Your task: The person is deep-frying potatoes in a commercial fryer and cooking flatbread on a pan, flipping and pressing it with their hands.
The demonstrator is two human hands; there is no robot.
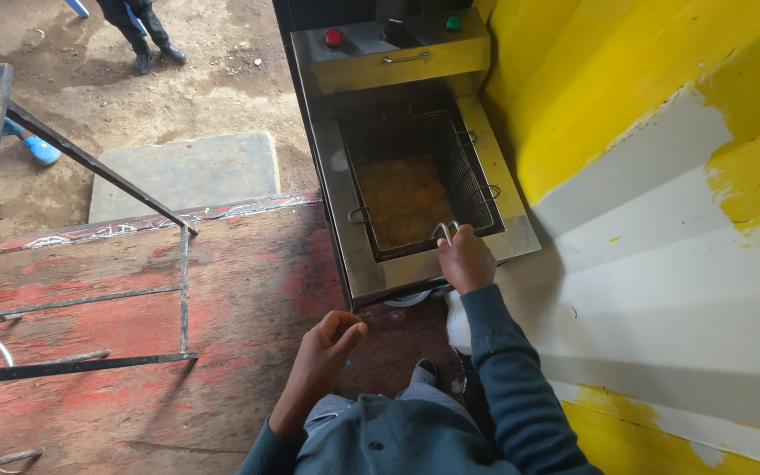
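The right hand (pixel 466 260) has its grip closed on the wire handle (pixel 447 230) of the basket (pixel 415 180), which sits in the steel fryer (pixel 398 158). The left hand (pixel 327 352) hangs loosely curled and empty, below the fryer. A hasty lift could splash hot oil.

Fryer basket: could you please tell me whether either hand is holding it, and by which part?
The right hand grips the wire fryer basket by its metal handle at the near edge. The left hand holds nothing.
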